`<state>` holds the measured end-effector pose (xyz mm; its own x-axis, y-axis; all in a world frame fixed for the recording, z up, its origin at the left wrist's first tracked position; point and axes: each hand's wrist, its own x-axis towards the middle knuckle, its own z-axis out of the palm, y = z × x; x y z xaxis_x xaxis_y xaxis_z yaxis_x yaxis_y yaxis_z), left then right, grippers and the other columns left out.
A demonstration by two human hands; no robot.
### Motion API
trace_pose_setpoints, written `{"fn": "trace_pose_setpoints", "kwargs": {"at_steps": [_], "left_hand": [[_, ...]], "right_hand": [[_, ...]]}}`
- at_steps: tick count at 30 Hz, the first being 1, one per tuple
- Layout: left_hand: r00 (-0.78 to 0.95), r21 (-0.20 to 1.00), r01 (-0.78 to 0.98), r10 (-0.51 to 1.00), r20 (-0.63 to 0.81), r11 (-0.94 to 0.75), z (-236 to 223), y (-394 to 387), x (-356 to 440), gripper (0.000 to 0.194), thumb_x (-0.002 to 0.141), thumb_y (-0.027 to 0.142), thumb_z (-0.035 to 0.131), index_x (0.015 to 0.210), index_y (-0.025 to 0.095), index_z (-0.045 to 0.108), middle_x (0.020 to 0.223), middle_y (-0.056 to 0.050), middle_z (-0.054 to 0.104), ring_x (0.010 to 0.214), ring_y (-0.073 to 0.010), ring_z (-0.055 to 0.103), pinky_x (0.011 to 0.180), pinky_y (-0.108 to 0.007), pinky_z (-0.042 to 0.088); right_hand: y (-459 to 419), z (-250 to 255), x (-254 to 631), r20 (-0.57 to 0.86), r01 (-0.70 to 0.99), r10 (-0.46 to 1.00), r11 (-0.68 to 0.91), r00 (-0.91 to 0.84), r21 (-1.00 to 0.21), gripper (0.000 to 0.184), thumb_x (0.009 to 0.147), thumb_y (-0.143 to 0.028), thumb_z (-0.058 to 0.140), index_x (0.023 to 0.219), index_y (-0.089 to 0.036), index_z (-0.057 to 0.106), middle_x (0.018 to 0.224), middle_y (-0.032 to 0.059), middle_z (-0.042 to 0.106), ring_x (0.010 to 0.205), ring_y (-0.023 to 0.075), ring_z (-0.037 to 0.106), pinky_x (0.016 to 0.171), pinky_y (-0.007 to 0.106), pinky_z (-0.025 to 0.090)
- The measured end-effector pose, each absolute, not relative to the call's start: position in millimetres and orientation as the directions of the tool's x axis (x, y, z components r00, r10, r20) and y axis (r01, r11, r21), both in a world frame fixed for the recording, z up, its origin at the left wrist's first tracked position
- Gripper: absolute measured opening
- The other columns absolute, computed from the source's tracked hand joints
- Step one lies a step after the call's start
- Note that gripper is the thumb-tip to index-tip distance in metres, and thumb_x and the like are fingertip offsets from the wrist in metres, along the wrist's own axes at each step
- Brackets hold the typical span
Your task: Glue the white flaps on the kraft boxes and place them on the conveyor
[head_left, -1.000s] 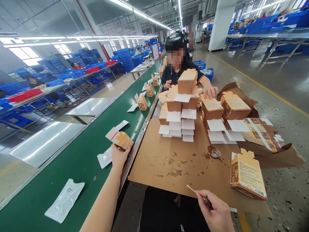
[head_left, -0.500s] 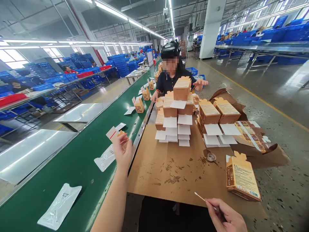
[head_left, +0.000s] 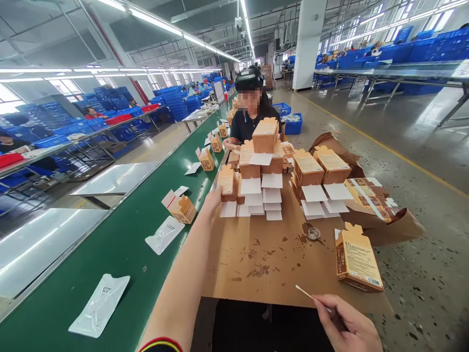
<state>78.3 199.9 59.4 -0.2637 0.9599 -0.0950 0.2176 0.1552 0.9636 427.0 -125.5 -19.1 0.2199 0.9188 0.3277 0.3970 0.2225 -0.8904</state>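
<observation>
My left hand (head_left: 213, 197) reaches across the cardboard sheet (head_left: 256, 259) and grips a small brown box (head_left: 227, 182) at the left edge of the stack of boxes (head_left: 264, 156). The box's white flap hangs down. Another brown box (head_left: 182, 208) lies on the green belt (head_left: 120, 249), left of my arm and apart from my hand. Near the bottom edge, my right hand (head_left: 348, 326) pinches a thin stick (head_left: 305, 293) whose tip points up and left.
A small glue dish (head_left: 313, 233) and a lying box (head_left: 357, 259) sit on the cardboard at the right. Two clear pouches (head_left: 164, 234) (head_left: 99, 304) lie on the belt. A co-worker (head_left: 251, 117) stands behind the stack. More boxes (head_left: 206, 159) ride the belt farther off.
My left hand let go of the box on the belt, swung right to the stack and took hold of a box there. My right hand kept the stick.
</observation>
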Motion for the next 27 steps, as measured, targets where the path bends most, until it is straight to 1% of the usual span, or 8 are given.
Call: {"fn": "trace_pose_setpoints", "kwargs": {"at_steps": [1, 3, 6, 8, 10, 12, 18, 27], "left_hand": [[-0.271, 0.969, 0.184, 0.956, -0.112, 0.166, 59, 182, 69, 0.054, 0.099, 0.068, 0.079, 0.115, 0.017, 0.085, 0.119, -0.021, 0.091, 0.126, -0.0406, 0.085, 0.108, -0.05, 0.068], [-0.268, 0.983, 0.084, 0.954, -0.134, 0.162, 51, 137, 55, 0.058, 0.095, 0.07, 0.086, 0.123, 0.019, 0.085, 0.132, -0.021, 0.091, 0.132, -0.0396, 0.085, 0.112, -0.049, 0.069], [-0.229, 0.982, -0.15, 0.962, -0.146, 0.114, 19, 62, 55, 0.079, 0.074, 0.065, 0.11, 0.134, 0.021, 0.084, 0.153, -0.02, 0.086, 0.145, -0.0424, 0.081, 0.121, -0.053, 0.067], [-0.236, 0.97, -0.196, 0.954, -0.187, 0.142, -6, 22, 66, 0.088, 0.063, 0.068, 0.116, 0.132, 0.021, 0.084, 0.15, -0.02, 0.087, 0.145, -0.0446, 0.081, 0.123, -0.057, 0.067], [-0.247, 0.97, -0.145, 0.942, -0.226, 0.195, -25, 0, 80, 0.089, 0.06, 0.074, 0.115, 0.124, 0.021, 0.083, 0.141, -0.021, 0.089, 0.14, -0.0448, 0.083, 0.122, -0.059, 0.067], [-0.233, 0.971, -0.089, 0.943, -0.237, 0.222, -33, -8, 91, 0.088, 0.06, 0.077, 0.114, 0.119, 0.021, 0.081, 0.137, -0.022, 0.089, 0.135, -0.0435, 0.085, 0.121, -0.058, 0.068], [-0.206, 0.979, -0.026, 0.957, -0.203, 0.202, -26, -6, 99, 0.084, 0.062, 0.074, 0.114, 0.117, 0.023, 0.076, 0.131, -0.019, 0.089, 0.129, -0.0398, 0.087, 0.116, -0.056, 0.07], [-0.202, 0.983, -0.009, 0.962, -0.183, 0.185, -34, -16, 101, 0.078, 0.069, 0.065, 0.113, 0.123, 0.025, 0.072, 0.128, -0.015, 0.088, 0.128, -0.0384, 0.087, 0.115, -0.055, 0.071]], "right_hand": [[-125, -19, 427, 0.326, 0.397, 0.919, 0.222, 0.22, -0.891, 0.034, 0.108, -0.053, 0.083, 0.087, -0.028, 0.093, 0.069, 0.0035, 0.084, 0.052, 0.021, 0.078, 0.055, 0.023, 0.07], [-122, -19, 423, 0.328, 0.403, 0.923, 0.226, 0.203, -0.887, 0.036, 0.11, -0.052, 0.08, 0.087, -0.027, 0.091, 0.065, 0.002, 0.081, 0.049, 0.0194, 0.074, 0.052, 0.023, 0.067], [-113, -21, 404, 0.382, 0.444, 0.913, 0.286, 0.142, -0.849, 0.038, 0.115, -0.047, 0.074, 0.087, -0.026, 0.088, 0.061, -0.0009, 0.075, 0.045, 0.0162, 0.066, 0.046, 0.023, 0.058], [-102, -24, 385, 0.446, 0.495, 0.893, 0.362, 0.058, -0.789, 0.036, 0.118, -0.037, 0.068, 0.089, -0.025, 0.084, 0.062, -0.0022, 0.073, 0.047, 0.0146, 0.064, 0.048, 0.023, 0.054], [-87, -29, 366, 0.488, 0.536, 0.872, 0.433, -0.045, -0.725, 0.035, 0.118, -0.025, 0.061, 0.088, -0.025, 0.078, 0.064, -0.0031, 0.071, 0.052, 0.014, 0.065, 0.054, 0.024, 0.052], [-74, -36, 349, 0.49, 0.544, 0.864, 0.467, -0.113, -0.698, 0.034, 0.116, -0.019, 0.058, 0.086, -0.026, 0.073, 0.065, -0.004, 0.07, 0.055, 0.0138, 0.065, 0.059, 0.024, 0.05], [-58, -52, 325, 0.482, 0.552, 0.845, 0.523, -0.233, -0.65, 0.036, 0.115, -0.014, 0.05, 0.084, -0.027, 0.062, 0.066, -0.0055, 0.066, 0.057, 0.0127, 0.061, 0.061, 0.024, 0.041], [-55, -56, 327, 0.498, 0.569, 0.843, 0.516, -0.204, -0.64, 0.036, 0.113, -0.01, 0.05, 0.081, -0.027, 0.055, 0.065, -0.0052, 0.064, 0.055, 0.0119, 0.055, 0.061, 0.026, 0.035]]}}
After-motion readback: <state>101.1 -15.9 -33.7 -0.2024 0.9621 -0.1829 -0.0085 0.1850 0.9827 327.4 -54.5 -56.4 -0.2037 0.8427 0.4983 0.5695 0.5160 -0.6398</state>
